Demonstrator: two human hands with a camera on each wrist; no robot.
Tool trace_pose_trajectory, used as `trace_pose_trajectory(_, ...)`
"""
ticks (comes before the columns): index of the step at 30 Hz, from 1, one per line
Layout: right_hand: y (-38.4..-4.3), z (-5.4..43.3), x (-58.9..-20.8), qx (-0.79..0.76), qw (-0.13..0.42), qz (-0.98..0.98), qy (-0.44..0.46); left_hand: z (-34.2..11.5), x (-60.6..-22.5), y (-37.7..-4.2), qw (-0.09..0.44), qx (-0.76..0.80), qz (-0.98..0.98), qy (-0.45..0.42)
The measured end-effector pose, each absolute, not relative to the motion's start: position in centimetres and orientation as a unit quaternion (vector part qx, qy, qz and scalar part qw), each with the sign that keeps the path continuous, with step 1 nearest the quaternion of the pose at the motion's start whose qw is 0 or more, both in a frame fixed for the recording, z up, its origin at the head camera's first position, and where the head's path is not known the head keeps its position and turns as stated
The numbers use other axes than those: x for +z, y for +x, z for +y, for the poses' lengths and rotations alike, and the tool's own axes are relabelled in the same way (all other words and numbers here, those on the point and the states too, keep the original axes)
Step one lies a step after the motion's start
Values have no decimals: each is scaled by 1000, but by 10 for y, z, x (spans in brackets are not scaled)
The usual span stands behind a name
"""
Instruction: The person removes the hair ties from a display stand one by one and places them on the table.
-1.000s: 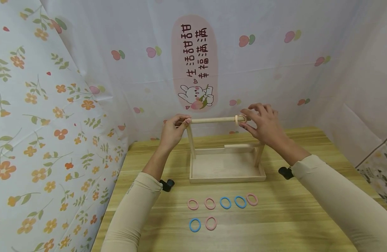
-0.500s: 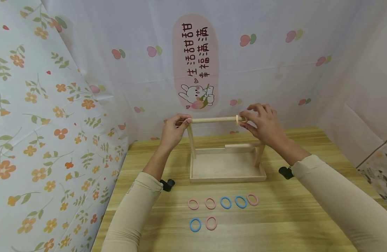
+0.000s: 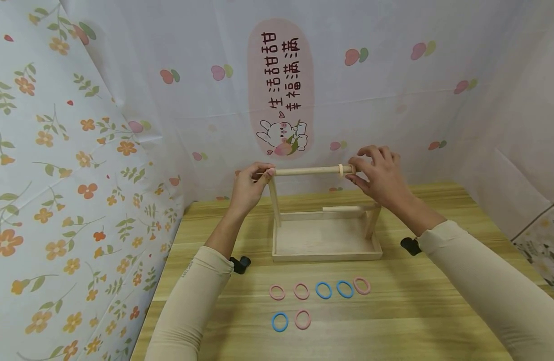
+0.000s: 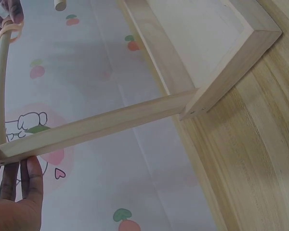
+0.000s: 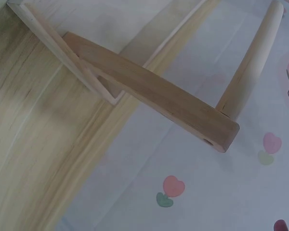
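Note:
A wooden stand has a tray base (image 3: pixel 326 257), a left post (image 3: pixel 275 203) and a long upper rod (image 3: pixel 306 171). My left hand (image 3: pixel 248 188) grips the top of the left post where the rod meets it; its fingers (image 4: pixel 33 178) show under that corner in the left wrist view. At the rod's right end, my right hand (image 3: pixel 379 175) pinches a peach ring (image 3: pixel 353 170) between thumb and forefinger. Just left of it, another peach ring (image 3: pixel 341 170) hangs around the rod. A shorter lower rod (image 3: pixel 344 208) joins the right post (image 3: pixel 371 223).
Several pink and blue rings lie in front of the stand, among them a blue ring (image 3: pixel 280 330) and a pink ring (image 3: pixel 303 328). Black objects (image 3: pixel 240 264) sit on the wood-grain table (image 3: pixel 394 311) beside each forearm. Printed cloth (image 3: pixel 195 100) hangs behind and at the sides.
My right hand has shifted slightly right, and the ring at its fingers has turned from slanted to more upright. The left hand stays at the post top.

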State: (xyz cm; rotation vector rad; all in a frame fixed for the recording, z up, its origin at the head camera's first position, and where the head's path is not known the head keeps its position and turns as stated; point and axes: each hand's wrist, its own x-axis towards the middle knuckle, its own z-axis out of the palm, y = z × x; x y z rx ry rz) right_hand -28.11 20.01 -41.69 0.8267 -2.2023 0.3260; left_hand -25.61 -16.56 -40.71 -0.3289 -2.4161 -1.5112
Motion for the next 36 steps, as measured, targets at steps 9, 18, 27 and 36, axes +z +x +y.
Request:
trace_pose_trajectory(9, -280, 209, -417, 118, 393, -855, 318, -165, -408, -257, 136, -521, -835, -112)
trace_pose_trajectory(18, -279, 217, -418, 121, 397, -854, 313, -164, -408, -257, 136, -521, -835, -110)
trace_pose_trajectory(27, -269, 223, -418, 151, 371, -873, 278, -163, -407, -255, 131, -521, -838, -98)
trace_pose_trajectory(36, -261, 228, -423, 146, 352, -882, 278, -163, -406, -255, 134, -519, -838, -100)
